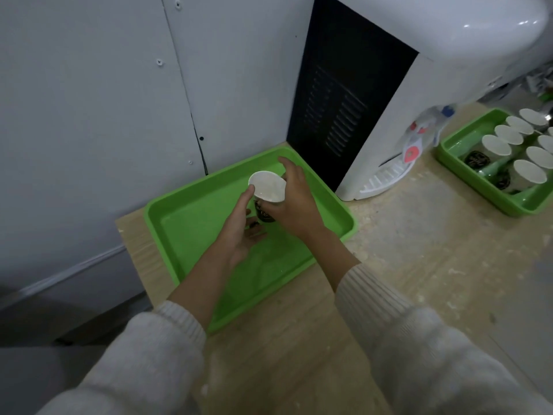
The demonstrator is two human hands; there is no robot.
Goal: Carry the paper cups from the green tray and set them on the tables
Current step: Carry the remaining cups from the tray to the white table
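Paper cup (267,187) is over the centre of the green tray (185,232), tilted, with its mouth toward 11 o'clock. Right hand (294,202) curls its fingers round the cup wall from 3 o'clock. Left hand (239,227), fingers loosely extended, touches the cup at 8 o'clock. Grip lightly below the rim to avoid crushing. Level the cup before carrying.

A white water dispenser (389,136) is standing on a pale wooden surface (419,241), showing red and blue taps (414,126) and a drip grille (386,175). This is looking like the drinks corner of an office or workroom. A green tray (191,232) is lying just beside it, and a second tray (466,134) is carrying rows of paper cups (496,145). Plain grey screwed wall panels (89,100) are backing it all.
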